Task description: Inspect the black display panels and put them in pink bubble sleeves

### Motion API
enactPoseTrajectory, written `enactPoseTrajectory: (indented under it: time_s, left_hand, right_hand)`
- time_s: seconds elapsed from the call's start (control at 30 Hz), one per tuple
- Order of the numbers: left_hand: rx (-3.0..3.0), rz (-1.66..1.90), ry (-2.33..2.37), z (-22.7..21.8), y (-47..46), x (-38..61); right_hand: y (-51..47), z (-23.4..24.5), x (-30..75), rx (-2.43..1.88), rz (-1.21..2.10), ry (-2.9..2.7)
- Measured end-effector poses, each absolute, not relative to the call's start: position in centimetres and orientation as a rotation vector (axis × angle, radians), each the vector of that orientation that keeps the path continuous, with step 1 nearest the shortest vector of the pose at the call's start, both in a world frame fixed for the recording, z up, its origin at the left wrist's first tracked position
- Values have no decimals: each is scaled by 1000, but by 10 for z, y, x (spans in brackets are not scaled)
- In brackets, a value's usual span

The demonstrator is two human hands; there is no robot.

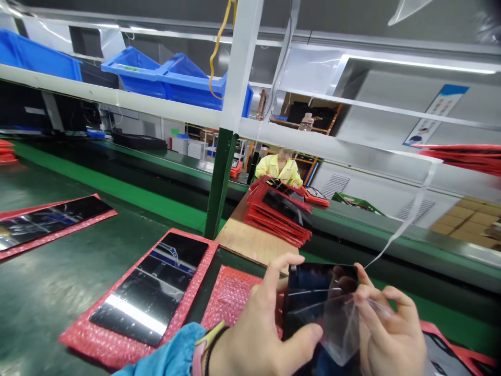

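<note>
Your left hand [266, 324] has a firm grip on the black panel [313, 292], thumb across the front. Right hand [387, 334] pinches the clear film [340, 334], which sits loose on the panel's rt side, so rt hand's nearer. Panel's long axis runs toward you, over red bubble wrap [230, 297]. Further back on the tabletop [250, 243]: stack of red sleeves [279, 216].

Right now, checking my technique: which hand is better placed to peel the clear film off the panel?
Probably the right hand: it pinches the lifted clear film, while the left hand steadies the black panel.
</note>
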State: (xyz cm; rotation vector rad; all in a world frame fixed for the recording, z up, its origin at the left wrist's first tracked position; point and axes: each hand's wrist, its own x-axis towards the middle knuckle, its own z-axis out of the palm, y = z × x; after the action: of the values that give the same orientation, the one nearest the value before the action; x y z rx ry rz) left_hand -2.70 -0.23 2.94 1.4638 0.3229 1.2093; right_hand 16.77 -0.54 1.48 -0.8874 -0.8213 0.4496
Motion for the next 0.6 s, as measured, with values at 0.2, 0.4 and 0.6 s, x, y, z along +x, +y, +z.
enactPoseTrajectory:
  time_s: [0.2,0.4,0.6]
  left_hand:
    - [1071,1158,46,28,14,-26]
    - [822,1118,18,33,20,-21]
    - [771,1061,58,34,26,-22]
  right_hand:
    - [-6,24,171,-981,586,-660]
    - [-8,25,177,-994,668,-537]
    - [-8,22,181,-1016,773,-436]
